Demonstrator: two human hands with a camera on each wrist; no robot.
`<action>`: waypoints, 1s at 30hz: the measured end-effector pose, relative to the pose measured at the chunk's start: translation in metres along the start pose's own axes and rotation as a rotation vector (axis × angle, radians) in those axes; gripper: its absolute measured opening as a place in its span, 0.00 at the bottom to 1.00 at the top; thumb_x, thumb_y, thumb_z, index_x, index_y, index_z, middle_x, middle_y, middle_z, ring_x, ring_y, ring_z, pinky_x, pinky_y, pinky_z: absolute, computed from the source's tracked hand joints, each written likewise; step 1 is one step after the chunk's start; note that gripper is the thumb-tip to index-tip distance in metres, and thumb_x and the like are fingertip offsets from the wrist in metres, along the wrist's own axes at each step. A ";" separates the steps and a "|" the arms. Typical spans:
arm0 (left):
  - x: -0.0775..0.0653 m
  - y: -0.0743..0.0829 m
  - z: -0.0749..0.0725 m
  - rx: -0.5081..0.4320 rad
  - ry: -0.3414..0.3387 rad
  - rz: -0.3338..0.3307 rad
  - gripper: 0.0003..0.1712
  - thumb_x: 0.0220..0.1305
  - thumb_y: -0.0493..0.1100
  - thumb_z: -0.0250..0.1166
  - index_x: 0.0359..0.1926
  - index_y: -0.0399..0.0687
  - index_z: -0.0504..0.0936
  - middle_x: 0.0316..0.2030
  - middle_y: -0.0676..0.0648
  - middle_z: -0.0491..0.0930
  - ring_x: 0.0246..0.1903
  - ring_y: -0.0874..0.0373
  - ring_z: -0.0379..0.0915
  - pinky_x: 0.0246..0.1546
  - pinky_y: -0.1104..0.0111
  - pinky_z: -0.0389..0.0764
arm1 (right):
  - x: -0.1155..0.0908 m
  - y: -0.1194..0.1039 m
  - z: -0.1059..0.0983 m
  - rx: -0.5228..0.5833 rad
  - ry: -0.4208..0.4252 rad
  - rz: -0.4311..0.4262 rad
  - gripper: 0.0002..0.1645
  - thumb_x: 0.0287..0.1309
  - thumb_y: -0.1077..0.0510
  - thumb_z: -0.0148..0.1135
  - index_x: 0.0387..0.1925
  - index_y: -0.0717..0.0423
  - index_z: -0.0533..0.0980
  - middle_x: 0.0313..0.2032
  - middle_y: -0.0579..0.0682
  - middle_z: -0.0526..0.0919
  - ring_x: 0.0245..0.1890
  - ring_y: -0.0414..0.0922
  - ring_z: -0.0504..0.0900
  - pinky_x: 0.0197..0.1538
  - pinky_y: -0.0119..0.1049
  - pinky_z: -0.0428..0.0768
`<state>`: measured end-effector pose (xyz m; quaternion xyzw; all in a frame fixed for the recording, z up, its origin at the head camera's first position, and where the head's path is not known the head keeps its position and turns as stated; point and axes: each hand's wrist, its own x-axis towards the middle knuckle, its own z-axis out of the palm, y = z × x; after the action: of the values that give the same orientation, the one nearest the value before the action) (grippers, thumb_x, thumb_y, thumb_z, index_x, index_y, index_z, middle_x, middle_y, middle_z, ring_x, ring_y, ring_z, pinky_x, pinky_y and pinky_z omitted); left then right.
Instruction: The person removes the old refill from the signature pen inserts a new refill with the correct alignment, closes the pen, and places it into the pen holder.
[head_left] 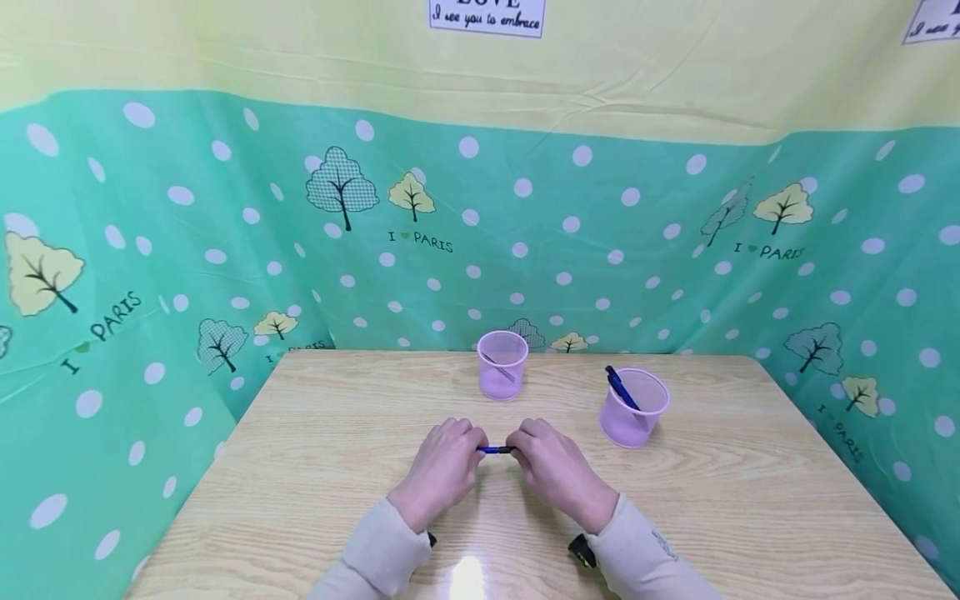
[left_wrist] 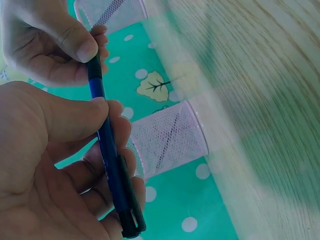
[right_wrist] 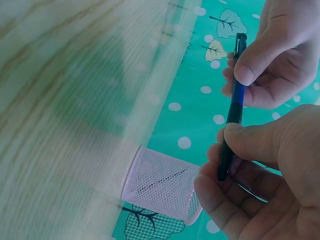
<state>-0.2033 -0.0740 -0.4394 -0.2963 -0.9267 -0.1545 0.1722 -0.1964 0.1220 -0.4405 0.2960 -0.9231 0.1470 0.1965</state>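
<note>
A blue pen with a black grip and clip (head_left: 493,450) is held level between both hands over the table. My left hand (head_left: 445,465) pinches its blue barrel near the clip end between thumb and fingers. At the other end, my right hand (head_left: 558,468) pinches the black grip and tip. The left wrist view shows the pen's clip (left_wrist: 127,195) lying along the left fingers. In the right wrist view the black tip (right_wrist: 225,165) rests against the right fingers. A short stretch of barrel shows between the hands.
A lilac mesh pen cup (head_left: 501,383) with a thin dark pen inside stands at the table's back. Another lilac mesh cup (head_left: 626,423), to the right, holds a blue pen (head_left: 621,388). Behind the wooden table (head_left: 337,408) hangs a green dotted curtain (head_left: 420,275).
</note>
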 end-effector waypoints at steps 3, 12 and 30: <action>0.000 0.000 0.000 -0.003 -0.002 0.000 0.03 0.58 0.38 0.67 0.33 0.51 0.82 0.27 0.57 0.72 0.28 0.59 0.67 0.30 0.69 0.69 | 0.000 0.000 0.000 -0.001 0.004 0.000 0.06 0.54 0.64 0.66 0.32 0.50 0.81 0.28 0.39 0.73 0.30 0.38 0.72 0.31 0.31 0.76; -0.001 0.001 0.001 -0.020 0.033 -0.009 0.12 0.51 0.44 0.73 0.37 0.50 0.83 0.28 0.56 0.72 0.30 0.59 0.67 0.32 0.68 0.70 | 0.000 0.001 0.001 -0.004 0.002 -0.004 0.06 0.54 0.64 0.66 0.32 0.50 0.81 0.28 0.39 0.73 0.30 0.38 0.72 0.31 0.31 0.76; 0.000 0.001 0.001 -0.019 0.075 -0.018 0.14 0.46 0.36 0.75 0.31 0.52 0.78 0.27 0.57 0.68 0.29 0.59 0.65 0.31 0.68 0.70 | -0.001 0.000 0.001 -0.009 0.016 -0.016 0.06 0.53 0.64 0.67 0.32 0.50 0.81 0.28 0.38 0.72 0.29 0.37 0.71 0.30 0.30 0.75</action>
<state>-0.2034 -0.0728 -0.4402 -0.2836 -0.9206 -0.1758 0.2027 -0.1959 0.1220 -0.4413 0.3013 -0.9197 0.1437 0.2066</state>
